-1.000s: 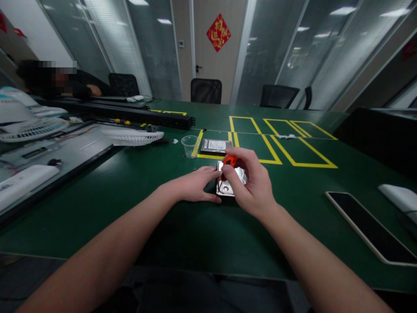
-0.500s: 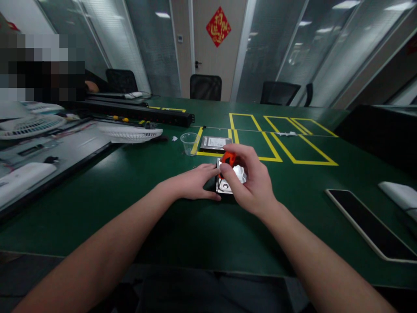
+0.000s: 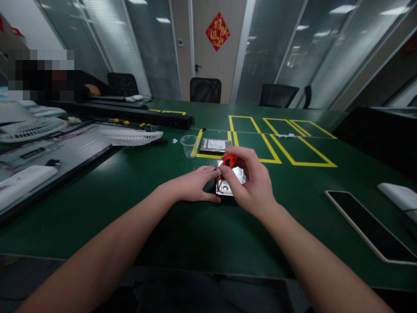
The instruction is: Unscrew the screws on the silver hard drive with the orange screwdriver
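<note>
A silver hard drive (image 3: 226,188) lies on the green table (image 3: 137,191) in front of me. My left hand (image 3: 193,186) rests flat beside it, fingers stretched out and touching its left edge. My right hand (image 3: 252,182) hovers over the drive, fingers closed round an orange-handled screwdriver (image 3: 229,161) held upright on the drive's top. A second hard drive (image 3: 215,145) lies just beyond, on a yellow-taped square.
A clear plastic cup (image 3: 189,144) stands left of the far drive. White fan grilles (image 3: 130,135) and a black power strip (image 3: 130,114) lie at the left. A tablet (image 3: 368,226) sits at the right. Another person sits at the far left.
Both hands and the screwdriver stay over the drive; only the head camera has shifted slightly.
</note>
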The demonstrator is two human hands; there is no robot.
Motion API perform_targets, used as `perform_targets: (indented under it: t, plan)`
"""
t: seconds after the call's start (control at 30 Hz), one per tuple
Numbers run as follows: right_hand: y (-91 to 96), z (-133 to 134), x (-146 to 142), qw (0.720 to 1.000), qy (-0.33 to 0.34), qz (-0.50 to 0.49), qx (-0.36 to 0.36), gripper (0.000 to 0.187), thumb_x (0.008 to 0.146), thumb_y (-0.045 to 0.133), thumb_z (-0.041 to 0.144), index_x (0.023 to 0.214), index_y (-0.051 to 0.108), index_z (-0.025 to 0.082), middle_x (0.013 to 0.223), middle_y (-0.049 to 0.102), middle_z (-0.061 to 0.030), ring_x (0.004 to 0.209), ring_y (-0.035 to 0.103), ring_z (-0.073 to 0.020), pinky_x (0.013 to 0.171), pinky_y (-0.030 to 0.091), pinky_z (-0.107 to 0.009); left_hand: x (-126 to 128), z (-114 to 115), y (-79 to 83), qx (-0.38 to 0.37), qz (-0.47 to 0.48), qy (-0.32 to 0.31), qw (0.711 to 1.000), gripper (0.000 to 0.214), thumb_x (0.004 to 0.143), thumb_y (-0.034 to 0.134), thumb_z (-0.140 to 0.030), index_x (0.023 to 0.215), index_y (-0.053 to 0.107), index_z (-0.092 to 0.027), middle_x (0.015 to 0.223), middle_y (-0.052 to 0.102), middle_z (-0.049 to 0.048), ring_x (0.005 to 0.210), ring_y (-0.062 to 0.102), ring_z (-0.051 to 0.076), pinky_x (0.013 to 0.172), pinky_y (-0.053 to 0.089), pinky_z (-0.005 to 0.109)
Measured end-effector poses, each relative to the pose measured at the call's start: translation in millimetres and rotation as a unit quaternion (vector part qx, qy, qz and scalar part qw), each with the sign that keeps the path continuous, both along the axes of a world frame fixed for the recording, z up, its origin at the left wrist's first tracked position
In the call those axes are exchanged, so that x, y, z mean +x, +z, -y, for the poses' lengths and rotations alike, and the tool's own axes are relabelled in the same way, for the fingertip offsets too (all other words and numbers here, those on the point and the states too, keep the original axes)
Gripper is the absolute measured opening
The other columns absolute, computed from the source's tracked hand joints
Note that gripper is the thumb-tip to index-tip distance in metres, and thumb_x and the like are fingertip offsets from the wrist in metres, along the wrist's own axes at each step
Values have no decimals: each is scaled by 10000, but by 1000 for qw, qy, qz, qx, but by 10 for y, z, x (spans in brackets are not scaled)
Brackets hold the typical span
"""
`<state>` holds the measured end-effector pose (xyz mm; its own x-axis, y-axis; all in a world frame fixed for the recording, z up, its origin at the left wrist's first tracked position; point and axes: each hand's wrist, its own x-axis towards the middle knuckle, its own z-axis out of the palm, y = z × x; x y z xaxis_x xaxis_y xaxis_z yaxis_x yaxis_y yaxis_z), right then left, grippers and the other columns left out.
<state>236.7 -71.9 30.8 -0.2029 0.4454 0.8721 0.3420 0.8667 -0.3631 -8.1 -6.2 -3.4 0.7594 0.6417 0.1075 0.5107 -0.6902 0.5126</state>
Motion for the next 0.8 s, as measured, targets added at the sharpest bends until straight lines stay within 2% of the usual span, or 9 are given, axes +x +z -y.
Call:
perform_targets:
  t: [0.13,0.27,0.37,0.53,0.8]
  plan:
    - [-19,-9,10,1000,-4,5,-14,347,1236,814,331,1581,781,316,1406,902,-118,1156,903,-332,1012,802,-535,11,4,16,-8,-12,8,1000,1017,1039,1061,-635,1892,645,-268,1995,633,207,1868,584,517,1542,500,684]
    - [10,4,12,1000,8,15,-7,361,1245,823,344,1604,794,311,1352,902,-106,1089,880,-306,973,795,-492,27,17,38,-10,-15,11,1000,1023,1029,1069,-626,1886,643,-267,1992,639,200,1874,586,500,1556,488,673]
    - [31,17,13,1000,11,19,-11,348,1299,715,360,1633,793,303,1384,906,-116,1114,878,-304,1023,798,-504,40,32,59,-10,-12,15,1000,1001,1003,1093,-595,1845,679,-245,1973,654,205,1875,578,499,1567,475,673]
    - [33,15,22,1000,25,14,-11,385,1357,559,355,1662,790,311,1444,910,-126,1220,889,-324,1100,790,-549,57,41,83,-12,-9,17,1000,862,999,1093,-611,1721,776,-260,1836,753,184,1809,631,518,1519,538,687]
    - [29,-4,16,999,35,-3,8,315,1334,644,305,1612,792,307,1410,896,-113,1230,873,-308,1067,748,-504,33,24,44,-4,-2,17,1000,965,1002,1099,-615,1811,705,-266,1936,688,197,1860,594,505,1538,518,694]
